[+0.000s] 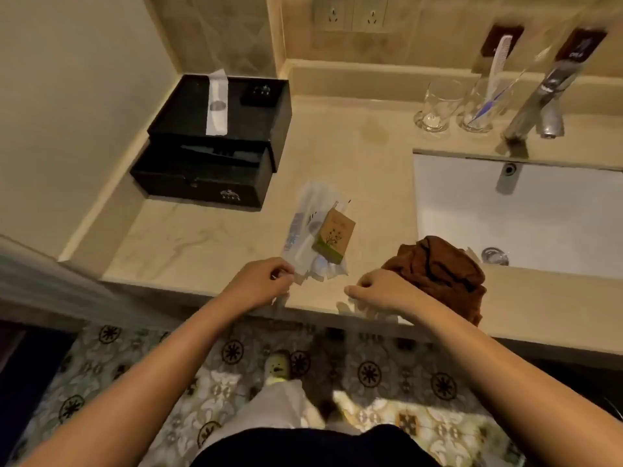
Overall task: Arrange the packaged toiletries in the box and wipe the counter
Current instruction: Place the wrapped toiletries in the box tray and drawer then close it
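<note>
Black and two-tiered, the box (215, 143) is sitting at the counter's (202, 237) back left corner with its lower drawer pulled open. Right of it, clear toiletry packets (308, 237) are lying near the front edge, a small brown carton (334, 235) resting on them. The left hand (261, 283) is pinching the packets' near corner with curled fingers. The right hand (381, 291) is curling loosely closed just beside a crumpled brown cloth (445, 274), which is lying by the white sink (526, 214).
</note>
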Demonstrator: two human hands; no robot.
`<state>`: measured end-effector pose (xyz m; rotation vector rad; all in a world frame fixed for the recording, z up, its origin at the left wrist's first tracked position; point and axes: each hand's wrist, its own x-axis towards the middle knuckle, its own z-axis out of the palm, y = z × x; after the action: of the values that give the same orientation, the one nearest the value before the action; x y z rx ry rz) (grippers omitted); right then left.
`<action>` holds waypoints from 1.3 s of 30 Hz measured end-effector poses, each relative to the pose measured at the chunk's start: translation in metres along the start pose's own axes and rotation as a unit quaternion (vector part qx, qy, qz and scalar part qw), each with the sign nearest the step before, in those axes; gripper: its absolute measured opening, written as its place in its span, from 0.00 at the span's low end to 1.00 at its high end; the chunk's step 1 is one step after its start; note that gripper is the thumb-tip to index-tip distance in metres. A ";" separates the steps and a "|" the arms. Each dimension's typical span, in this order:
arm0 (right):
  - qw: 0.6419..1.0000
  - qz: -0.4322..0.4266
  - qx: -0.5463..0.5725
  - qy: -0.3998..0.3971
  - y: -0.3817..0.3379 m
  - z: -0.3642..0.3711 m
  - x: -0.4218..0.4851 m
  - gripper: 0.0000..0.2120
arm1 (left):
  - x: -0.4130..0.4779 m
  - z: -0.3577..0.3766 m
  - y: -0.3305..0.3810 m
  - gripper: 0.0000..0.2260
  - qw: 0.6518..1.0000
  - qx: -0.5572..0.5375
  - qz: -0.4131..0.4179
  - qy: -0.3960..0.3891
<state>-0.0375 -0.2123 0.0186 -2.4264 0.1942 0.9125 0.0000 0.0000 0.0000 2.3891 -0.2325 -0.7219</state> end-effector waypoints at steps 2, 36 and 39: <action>0.997 0.021 0.048 0.060 -0.007 -0.011 0.017 0.22 | 0.022 -0.011 0.004 0.09 0.996 -0.047 -0.022 0.075; 0.798 0.044 0.571 0.188 -0.091 -0.030 0.101 0.09 | 0.147 -0.041 0.010 0.13 0.868 -0.466 -0.105 -0.133; 0.765 0.002 0.624 0.160 -0.089 -0.038 0.101 0.12 | 0.145 -0.038 0.010 0.15 0.800 -0.569 -0.100 -0.163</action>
<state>0.0882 -0.1519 0.0155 -1.2536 0.6785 0.1536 0.1425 -0.0363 -0.0326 1.1279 0.2754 -0.9875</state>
